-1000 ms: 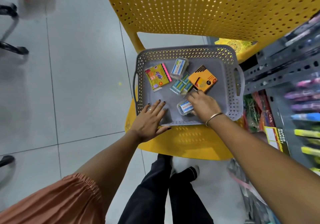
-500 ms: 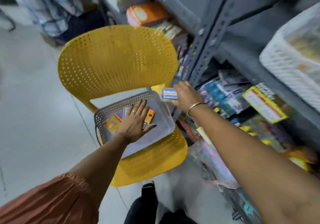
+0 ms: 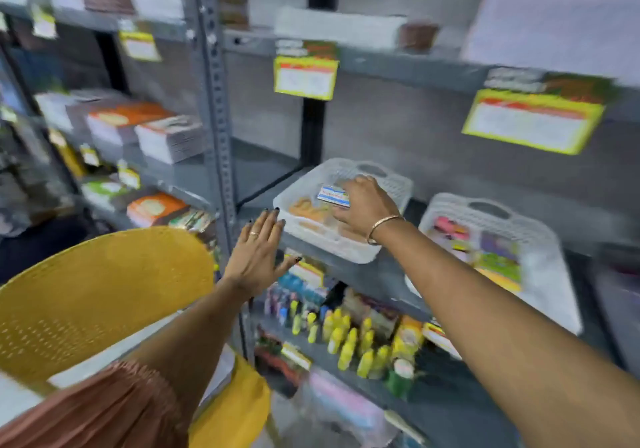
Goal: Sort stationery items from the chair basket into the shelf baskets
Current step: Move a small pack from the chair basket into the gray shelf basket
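Note:
My right hand (image 3: 367, 205) is shut on a small white and blue box (image 3: 333, 195) and holds it over the left white shelf basket (image 3: 388, 184), which has several orange items inside. My left hand (image 3: 258, 253) is open with fingers spread, its fingertips by the near left corner of that basket. A second white shelf basket (image 3: 491, 212) with colourful packs stands to the right on the same grey shelf. The chair basket is out of view.
The yellow chair (image 3: 100, 295) backrest fills the lower left. A grey perforated shelf upright (image 3: 218, 128) stands just left of my left hand. Yellow glue bottles (image 3: 346, 340) line the shelf below. Stacked paper pads (image 3: 166, 139) sit on the left shelves.
My view has swung up from the chair to the shelf. My right hand carried the small box from beside the chair to over the left basket. My left hand left the chair basket and rose.

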A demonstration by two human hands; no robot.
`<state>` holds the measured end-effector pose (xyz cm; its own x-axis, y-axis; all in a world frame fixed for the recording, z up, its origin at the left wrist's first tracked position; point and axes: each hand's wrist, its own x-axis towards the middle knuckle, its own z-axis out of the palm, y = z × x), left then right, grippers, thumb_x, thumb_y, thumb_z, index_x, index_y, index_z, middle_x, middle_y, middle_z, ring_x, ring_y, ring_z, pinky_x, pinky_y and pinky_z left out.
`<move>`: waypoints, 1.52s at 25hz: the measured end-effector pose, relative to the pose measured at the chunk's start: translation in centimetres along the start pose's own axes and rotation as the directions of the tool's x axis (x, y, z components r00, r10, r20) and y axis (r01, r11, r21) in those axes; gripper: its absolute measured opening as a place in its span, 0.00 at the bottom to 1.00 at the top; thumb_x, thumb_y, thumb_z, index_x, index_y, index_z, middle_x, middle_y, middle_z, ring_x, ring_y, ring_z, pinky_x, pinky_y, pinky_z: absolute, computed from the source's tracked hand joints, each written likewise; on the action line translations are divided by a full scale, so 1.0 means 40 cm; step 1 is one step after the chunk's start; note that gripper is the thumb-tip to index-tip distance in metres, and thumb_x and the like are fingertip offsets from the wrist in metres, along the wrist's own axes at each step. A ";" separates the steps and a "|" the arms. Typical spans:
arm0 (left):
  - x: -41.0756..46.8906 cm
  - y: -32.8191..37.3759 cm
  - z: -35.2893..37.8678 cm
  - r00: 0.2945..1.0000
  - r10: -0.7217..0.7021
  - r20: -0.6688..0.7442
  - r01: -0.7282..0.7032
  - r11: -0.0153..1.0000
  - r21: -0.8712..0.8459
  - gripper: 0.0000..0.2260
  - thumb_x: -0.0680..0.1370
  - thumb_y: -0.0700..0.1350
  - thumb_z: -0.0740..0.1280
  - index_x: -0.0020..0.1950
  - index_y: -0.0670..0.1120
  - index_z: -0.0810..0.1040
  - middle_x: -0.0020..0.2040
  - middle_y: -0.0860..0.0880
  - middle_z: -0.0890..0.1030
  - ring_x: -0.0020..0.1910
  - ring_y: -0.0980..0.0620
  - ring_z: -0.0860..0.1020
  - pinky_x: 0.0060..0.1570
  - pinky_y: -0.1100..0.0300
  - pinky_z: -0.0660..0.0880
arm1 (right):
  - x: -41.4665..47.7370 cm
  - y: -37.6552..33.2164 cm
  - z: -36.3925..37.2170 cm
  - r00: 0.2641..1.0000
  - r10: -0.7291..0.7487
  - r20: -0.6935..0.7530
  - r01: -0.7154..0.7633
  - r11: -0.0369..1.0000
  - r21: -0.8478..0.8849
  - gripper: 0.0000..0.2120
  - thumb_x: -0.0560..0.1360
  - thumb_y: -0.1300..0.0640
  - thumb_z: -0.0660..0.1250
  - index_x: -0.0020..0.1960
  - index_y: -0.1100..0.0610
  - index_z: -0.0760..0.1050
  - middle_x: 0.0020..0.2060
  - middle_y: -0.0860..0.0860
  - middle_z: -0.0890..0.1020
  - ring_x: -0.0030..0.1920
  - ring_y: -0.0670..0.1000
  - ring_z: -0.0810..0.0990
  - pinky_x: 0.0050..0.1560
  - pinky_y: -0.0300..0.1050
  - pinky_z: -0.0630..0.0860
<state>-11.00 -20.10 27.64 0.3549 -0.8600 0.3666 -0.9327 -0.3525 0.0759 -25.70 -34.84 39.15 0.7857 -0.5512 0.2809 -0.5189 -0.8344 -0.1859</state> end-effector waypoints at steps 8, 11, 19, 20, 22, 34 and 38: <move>0.128 0.616 -0.011 0.952 0.305 -0.025 -0.306 0.951 -0.049 0.42 0.75 0.69 0.39 0.70 0.38 0.67 0.71 0.39 0.66 0.70 0.40 0.64 0.64 0.41 0.65 | -0.337 0.470 -0.300 0.929 0.366 -0.050 -0.369 0.918 -0.145 0.21 0.72 0.50 0.69 0.56 0.65 0.75 0.56 0.64 0.78 0.59 0.62 0.75 0.57 0.51 0.74; 0.161 0.810 -0.006 0.901 0.432 -0.044 -0.434 0.898 -0.072 0.45 0.73 0.70 0.32 0.74 0.39 0.59 0.75 0.40 0.58 0.74 0.41 0.56 0.69 0.44 0.57 | -0.454 0.621 -0.345 0.875 0.477 -0.075 -0.482 0.855 -0.192 0.21 0.71 0.50 0.69 0.56 0.65 0.74 0.56 0.64 0.77 0.58 0.63 0.75 0.57 0.52 0.74; 0.112 1.160 0.093 0.770 0.638 0.022 -0.625 0.760 -0.178 0.35 0.75 0.65 0.50 0.67 0.39 0.71 0.70 0.40 0.69 0.70 0.41 0.65 0.68 0.46 0.60 | -0.710 0.869 -0.380 0.689 0.724 -0.020 -0.711 0.672 -0.207 0.23 0.73 0.50 0.68 0.62 0.63 0.72 0.61 0.63 0.76 0.62 0.62 0.73 0.62 0.50 0.71; 0.098 1.162 0.107 0.744 0.667 0.047 -0.655 0.741 -0.152 0.35 0.75 0.65 0.51 0.67 0.39 0.71 0.70 0.40 0.69 0.70 0.42 0.65 0.69 0.47 0.56 | -0.730 0.885 -0.369 0.677 0.736 -0.012 -0.721 0.659 -0.216 0.22 0.74 0.51 0.67 0.62 0.63 0.72 0.61 0.63 0.76 0.62 0.62 0.73 0.62 0.50 0.71; 0.081 1.167 0.127 0.745 0.662 0.076 -0.652 0.748 -0.123 0.34 0.75 0.65 0.51 0.66 0.39 0.72 0.69 0.40 0.70 0.70 0.42 0.65 0.68 0.49 0.53 | -0.762 0.903 -0.355 0.667 0.744 0.046 -0.719 0.658 -0.224 0.22 0.74 0.51 0.67 0.62 0.63 0.71 0.61 0.63 0.76 0.63 0.61 0.73 0.62 0.49 0.71; 0.016 1.187 0.281 0.802 0.539 0.257 -0.519 0.842 -0.149 0.51 0.67 0.72 0.26 0.72 0.42 0.65 0.73 0.42 0.65 0.72 0.45 0.62 0.69 0.47 0.59 | -0.796 1.011 -0.229 0.705 0.659 0.261 -0.611 0.752 -0.247 0.24 0.71 0.53 0.70 0.63 0.63 0.72 0.60 0.61 0.76 0.60 0.60 0.75 0.61 0.48 0.72; 0.017 1.186 0.282 0.795 0.546 0.265 -0.525 0.838 -0.151 0.55 0.60 0.74 0.22 0.76 0.45 0.54 0.77 0.45 0.55 0.74 0.46 0.52 0.72 0.49 0.47 | -0.792 1.013 -0.206 0.702 0.642 0.310 -0.603 0.766 -0.221 0.24 0.71 0.52 0.72 0.62 0.64 0.74 0.61 0.61 0.78 0.61 0.59 0.75 0.63 0.48 0.72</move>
<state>-54.30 -41.56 21.04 -0.2098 -0.9739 0.0870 -0.9773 0.2115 0.0112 -74.37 -51.19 30.47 0.3228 -0.9218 -0.2145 -0.9460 -0.3072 -0.1034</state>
